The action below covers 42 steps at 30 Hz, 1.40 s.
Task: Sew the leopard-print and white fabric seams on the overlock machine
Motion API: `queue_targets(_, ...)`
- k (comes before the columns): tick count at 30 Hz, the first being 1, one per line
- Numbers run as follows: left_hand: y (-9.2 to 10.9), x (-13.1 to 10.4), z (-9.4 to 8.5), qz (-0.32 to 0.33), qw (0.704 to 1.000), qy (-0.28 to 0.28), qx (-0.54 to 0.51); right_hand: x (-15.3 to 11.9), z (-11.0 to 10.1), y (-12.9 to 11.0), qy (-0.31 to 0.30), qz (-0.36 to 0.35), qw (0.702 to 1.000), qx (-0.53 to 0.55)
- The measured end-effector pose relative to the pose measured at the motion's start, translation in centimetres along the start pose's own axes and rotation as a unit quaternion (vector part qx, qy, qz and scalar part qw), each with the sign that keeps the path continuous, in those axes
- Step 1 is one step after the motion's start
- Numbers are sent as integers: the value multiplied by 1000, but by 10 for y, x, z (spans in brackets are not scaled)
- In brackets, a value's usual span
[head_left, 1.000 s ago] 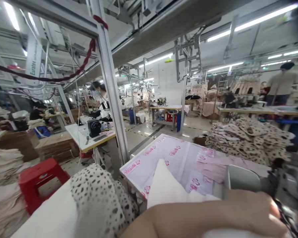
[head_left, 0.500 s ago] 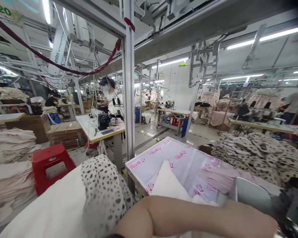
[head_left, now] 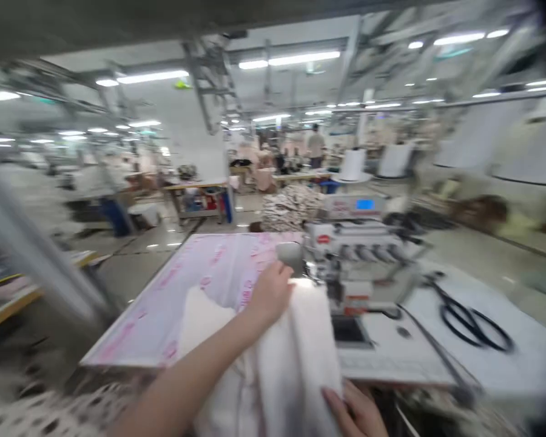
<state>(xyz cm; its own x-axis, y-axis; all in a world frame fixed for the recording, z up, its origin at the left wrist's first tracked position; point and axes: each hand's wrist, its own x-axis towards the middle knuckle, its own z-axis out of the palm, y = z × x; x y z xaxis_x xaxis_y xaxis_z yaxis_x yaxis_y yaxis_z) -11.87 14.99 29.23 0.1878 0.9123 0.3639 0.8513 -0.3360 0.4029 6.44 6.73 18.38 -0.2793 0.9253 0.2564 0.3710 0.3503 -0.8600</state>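
Note:
White fabric (head_left: 316, 340) runs from the needle area of an overlock sewing machine (head_left: 355, 255) down toward me. My left hand (head_left: 273, 290) is closed on its far end, just left of the machine's presser area. Near the table's front edge, my right hand (head_left: 357, 411) grips the fabric's right side, with its fingers partly blurred and cut off by the frame. Another pointed part of the white cloth (head_left: 204, 312) spreads on the table left of my forearm.
A table top (head_left: 164, 291) covered in pink-printed film extends left. Black-handled scissors (head_left: 473, 321) lie right of the machine. Behind stand white thread cones (head_left: 352, 165) and a heap of spotted fabric (head_left: 286, 206). A metal post (head_left: 40, 237) rises at left; spotted cloth (head_left: 50, 419) hangs below.
The view has swung right, bringing the sewing machine and scissors into sight. My left hand, formerly reaching across at lower right, now shows on the fabric. My right hand has come into view.

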Motion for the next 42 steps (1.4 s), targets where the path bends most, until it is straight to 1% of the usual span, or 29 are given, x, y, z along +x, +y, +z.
queue_targets(3, 7, 3, 7, 86, 995, 18, -42, -4, 0, 4, -2, -28, 999, 39)
queue_targets(5, 10, 4, 15, 115, 991, 10, -68, -2, 2, 4, 4, -33, 998, 44)
queue_targets(6, 11, 4, 19, 117, 990, 1, -74, -2, 3, 3, 6, -37, 998, 43)
queue_targets(8, 9, 5, 26, 104, 992, -13, -71, -1, 2, 1, -4, -45, 998, 47)
queue_targets(10, 5, 8, 29, 91, 994, -15, -64, -1, -2, -4, -14, -52, 997, 63)
queue_targets(14, 2, 12, 26, 89, 993, -23, -67, -3, -18, -14, -46, -61, 992, 95)
queue_targets(18, 7, 12, 22, 75, 994, -28, -78, -6, -26, -14, -55, -64, 994, 71)
queue_targets(22, 9, 14, 22, 56, 994, -24, -85, -7, -22, -4, -47, -68, 994, 73)
queue_targets(25, 9, 17, 22, 44, 993, -34, -101, -5, -18, 2, -50, -71, 993, 77)
queue_targets(29, 4, 27, 21, 31, 991, -57, -121, 1, -17, 9, -31, -53, 997, 54)
queue_targets(33, -2, 40, 22, 10, 991, -63, -114, 7, -21, 13, -11, -39, 999, 21)
queue_targets(38, -6, 48, 22, -12, 993, -64, -97, 4, -21, 14, -33, -29, 999, 23)
queue_targets(42, -9, 51, 25, -28, 994, -60, -91, 3, -21, 12, -40, -41, 998, 21)
